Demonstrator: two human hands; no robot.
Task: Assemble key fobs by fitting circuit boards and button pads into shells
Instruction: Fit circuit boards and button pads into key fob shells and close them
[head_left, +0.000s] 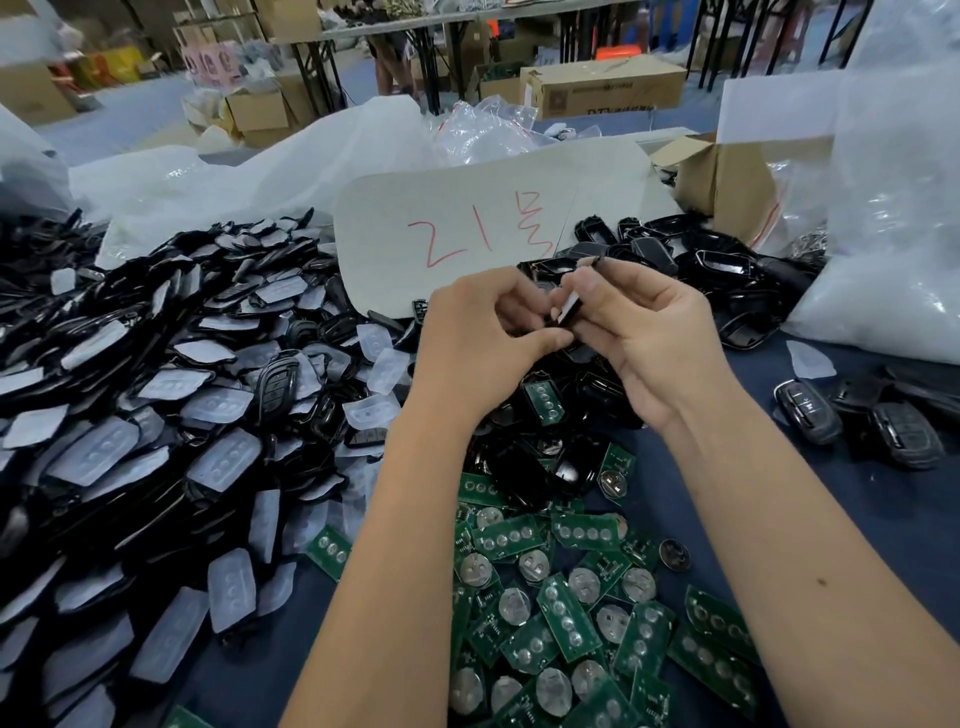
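Note:
Both my hands hold one black key fob shell (570, 304) edge-on above the table, a whitish pad showing along its side. My left hand (483, 332) pinches its lower end with thumb and curled fingers. My right hand (639, 332) grips its upper part from the right. Below my wrists lies a heap of green circuit boards (566, 613) with round coin cells. A big pile of black shells with translucent button pads (156, 415) fills the left of the table. More empty black shells (675, 254) lie behind my hands.
A white card with red writing (467, 234) lies behind my hands. An open cardboard box (727, 176) and a large plastic bag (883, 234) stand at the right. Assembled fobs (857, 415) lie on the blue table cloth at the right. Boxes and tables fill the background.

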